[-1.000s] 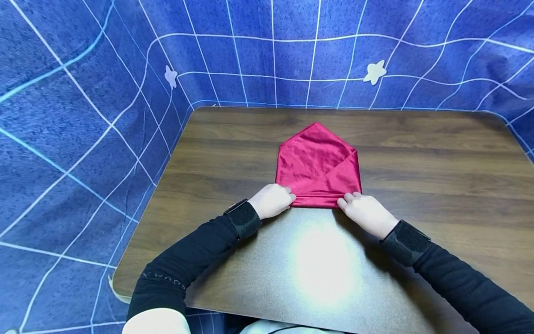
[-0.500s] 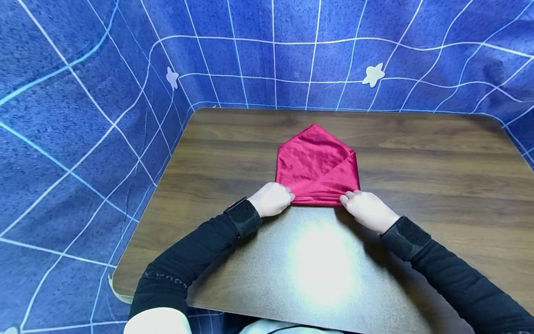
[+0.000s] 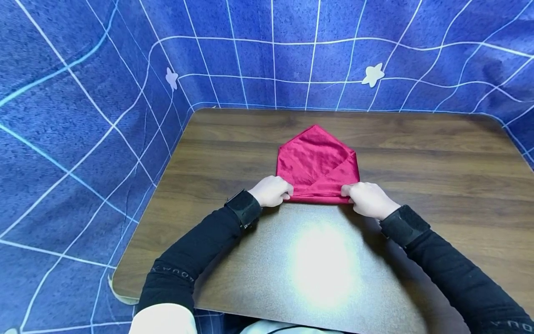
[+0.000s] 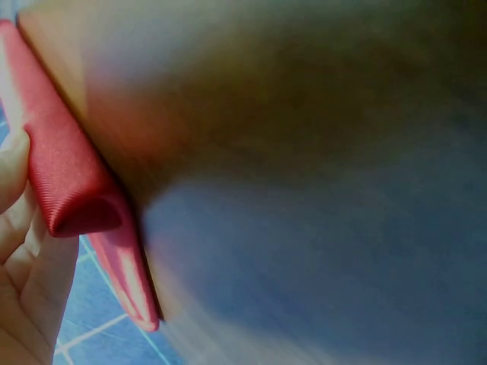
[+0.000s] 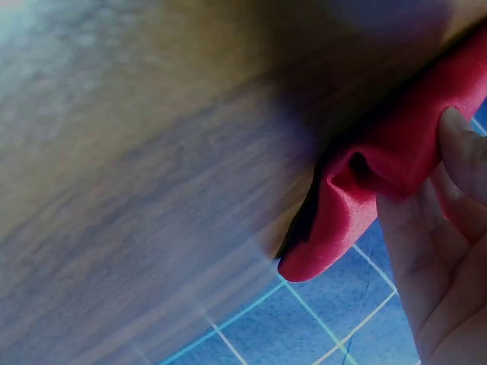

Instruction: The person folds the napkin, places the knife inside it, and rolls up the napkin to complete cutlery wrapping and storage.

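Observation:
A shiny red cloth [image 3: 315,160], folded to a point at its far end, lies on the wooden table. Its near edge is turned over into a narrow fold. At the left end of that fold, my left hand [image 3: 272,191] pinches the cloth; in the left wrist view the thumb lies on the rolled fold [image 4: 72,163], whose end shows as an open loop. My right hand [image 3: 370,200] grips the fold's right end. Seen from the right wrist, thumb and fingers hold the bunched edge [image 5: 403,152], its end creased with a small hollow. Fingertips beneath the cloth are hidden.
The brown wood-grain table [image 3: 225,148] carries a bright glare patch near its front. Blue curtain [image 3: 292,55] with white grid lines and stars hangs behind the table and along its left side.
Both hands have shifted slightly away from me, turning the cloth's near edge over further. The left wrist has tilted, and the right thumb now lies on top of the fold.

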Demonstrator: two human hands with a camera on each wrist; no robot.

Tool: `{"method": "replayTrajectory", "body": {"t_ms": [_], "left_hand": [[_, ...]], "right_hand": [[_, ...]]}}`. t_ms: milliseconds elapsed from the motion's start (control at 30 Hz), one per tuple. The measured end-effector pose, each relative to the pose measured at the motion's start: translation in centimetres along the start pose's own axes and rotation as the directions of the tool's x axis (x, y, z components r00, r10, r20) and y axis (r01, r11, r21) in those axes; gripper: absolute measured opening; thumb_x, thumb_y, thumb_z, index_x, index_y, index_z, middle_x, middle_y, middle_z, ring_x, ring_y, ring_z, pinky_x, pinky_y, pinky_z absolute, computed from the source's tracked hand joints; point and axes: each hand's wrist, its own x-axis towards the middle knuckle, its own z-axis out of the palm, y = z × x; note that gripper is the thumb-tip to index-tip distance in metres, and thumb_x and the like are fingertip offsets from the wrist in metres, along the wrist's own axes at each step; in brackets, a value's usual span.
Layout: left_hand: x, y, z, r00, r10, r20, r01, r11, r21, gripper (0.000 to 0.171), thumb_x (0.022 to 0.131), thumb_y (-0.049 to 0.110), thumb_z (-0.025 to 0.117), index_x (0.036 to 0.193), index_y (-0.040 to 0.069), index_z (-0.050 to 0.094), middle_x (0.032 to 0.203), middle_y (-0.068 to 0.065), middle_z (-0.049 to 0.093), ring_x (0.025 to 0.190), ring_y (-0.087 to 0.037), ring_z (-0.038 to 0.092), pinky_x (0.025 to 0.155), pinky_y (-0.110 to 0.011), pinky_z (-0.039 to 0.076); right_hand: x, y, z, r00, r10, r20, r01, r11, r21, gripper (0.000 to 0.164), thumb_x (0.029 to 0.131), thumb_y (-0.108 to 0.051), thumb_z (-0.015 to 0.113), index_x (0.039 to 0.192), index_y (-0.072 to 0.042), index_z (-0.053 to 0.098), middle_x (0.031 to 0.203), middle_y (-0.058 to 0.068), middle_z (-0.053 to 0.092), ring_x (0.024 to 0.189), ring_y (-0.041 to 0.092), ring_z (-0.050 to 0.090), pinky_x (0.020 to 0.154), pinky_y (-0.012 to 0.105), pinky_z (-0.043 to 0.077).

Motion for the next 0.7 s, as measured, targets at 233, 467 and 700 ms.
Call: {"method": "replayTrajectory", "body": {"t_ms": [233,467,700], "left_hand": [[0.6,-0.9,-0.2,1.000,0.005,0.023,-0.002,0.990,-0.142,0.009,0.083,0.009,0.059,0.075,0.011,0.063,0.075,0.004,0.059,0.074,-0.011,0.055,0.071,-0.027,0.043],[1.3,-2.1,0.4,0.997,-0.022,0.068,0.039,0.967,-0.253,0.008,0.084,0.012,0.059,0.082,0.010,0.067,0.082,0.002,0.062,0.080,-0.012,0.055,0.076,-0.028,0.041],[1.5,-2.5,0.8,0.999,0.019,0.039,-0.007,0.958,-0.286,0.008,0.083,0.009,0.060,0.081,0.006,0.067,0.082,-0.002,0.061,0.083,-0.015,0.055,0.078,-0.025,0.041]], "right_hand": [[0.4,0.3,-0.1,1.000,0.014,0.024,-0.015,1.000,0.020,0.019,0.065,0.006,0.064,0.072,-0.011,0.059,0.066,0.000,0.053,0.061,0.021,0.055,0.055,0.041,0.045],[1.0,0.9,-0.3,0.999,0.029,0.031,-0.031,0.997,0.066,0.015,0.068,0.004,0.066,0.076,-0.009,0.065,0.075,0.004,0.062,0.070,0.027,0.060,0.062,0.043,0.047],[1.3,1.3,-0.7,0.999,0.020,0.038,-0.024,0.995,0.097,0.015,0.069,0.005,0.064,0.076,-0.008,0.064,0.074,0.005,0.061,0.070,0.026,0.058,0.064,0.041,0.046]]}}
